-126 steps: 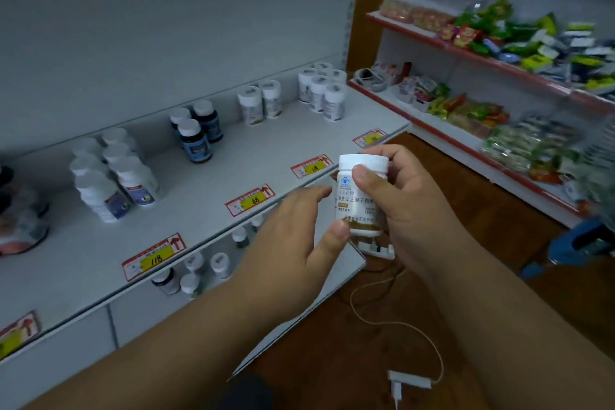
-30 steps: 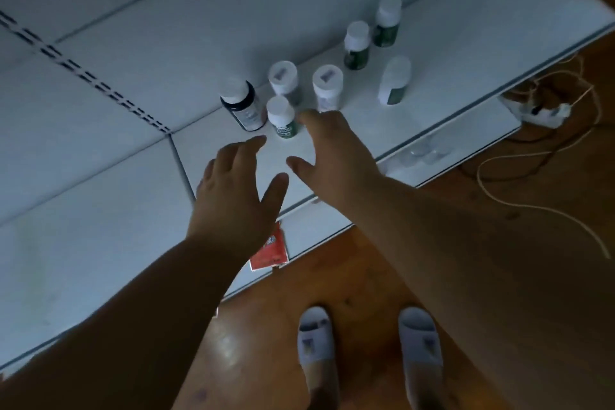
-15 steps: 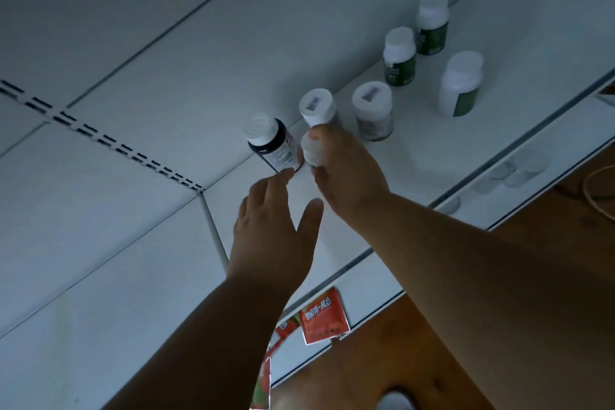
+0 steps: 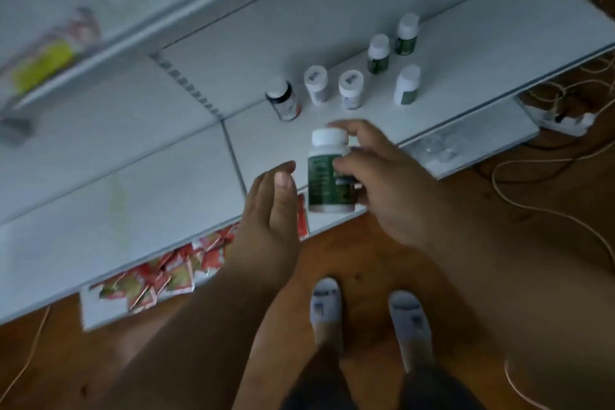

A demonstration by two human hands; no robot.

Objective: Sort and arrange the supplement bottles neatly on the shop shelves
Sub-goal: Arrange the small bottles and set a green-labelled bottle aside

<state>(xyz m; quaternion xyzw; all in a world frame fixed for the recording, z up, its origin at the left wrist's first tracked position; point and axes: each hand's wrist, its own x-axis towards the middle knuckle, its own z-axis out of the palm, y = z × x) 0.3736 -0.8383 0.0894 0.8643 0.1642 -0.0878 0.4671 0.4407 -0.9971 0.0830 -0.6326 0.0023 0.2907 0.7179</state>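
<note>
My right hand (image 4: 382, 183) grips a white-capped bottle with a green label (image 4: 327, 173), lifted off the low white shelf (image 4: 466, 53) and held upright above its front edge. My left hand (image 4: 271, 206) hovers just left of the bottle with relaxed fingers, holding nothing. On the shelf behind stand a dark bottle (image 4: 284, 100), two white bottles (image 4: 316, 80) (image 4: 350, 89), two green-labelled bottles (image 4: 378, 53) (image 4: 406, 33) and one white and green bottle (image 4: 406, 85).
Red sachets (image 4: 159, 276) lie on the bottom ledge at the left. A power strip (image 4: 565, 120) and loose cables (image 4: 549, 190) lie on the wooden floor at the right. My feet in white slippers (image 4: 326, 306) stand just in front of the shelf.
My right hand has lifted the green-labelled bottle off the shelf and drawn it back toward me. My left hand pulled back from the dark bottle. The view has tilted down to the floor.
</note>
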